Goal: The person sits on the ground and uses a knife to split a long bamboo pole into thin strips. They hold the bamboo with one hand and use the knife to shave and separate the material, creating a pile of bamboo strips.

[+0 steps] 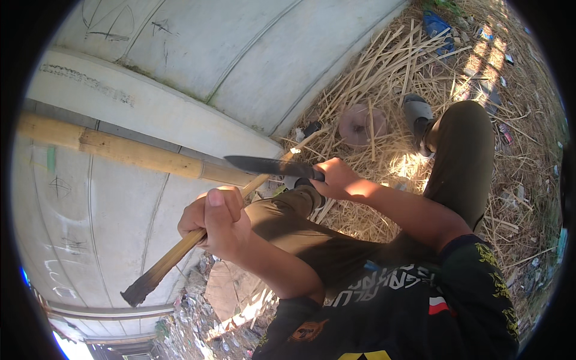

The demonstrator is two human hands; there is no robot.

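My left hand (219, 222) is closed around a long bamboo stick (171, 258), thumb pressed along it. The stick slants from a dark, frayed lower-left end up to the right, over my thigh. In my right hand (337, 179) is a knife (267, 164), gripped by its dark handle. Its broad, dark blade points left and lies across the stick's upper part, beyond my left fist. A small pale curl of wood (294, 150) shows on the stick just past the blade. Whether the edge bites into the wood, I cannot tell.
A thick bamboo pole (138, 153) runs along the pale panelled wall (258, 66) at left. Split bamboo strips and shavings (384, 63) cover the ground ahead, around a round pinkish block (363, 125). My shod foot (418, 114) rests beside it. A brown flat piece (228, 291) lies lower left.
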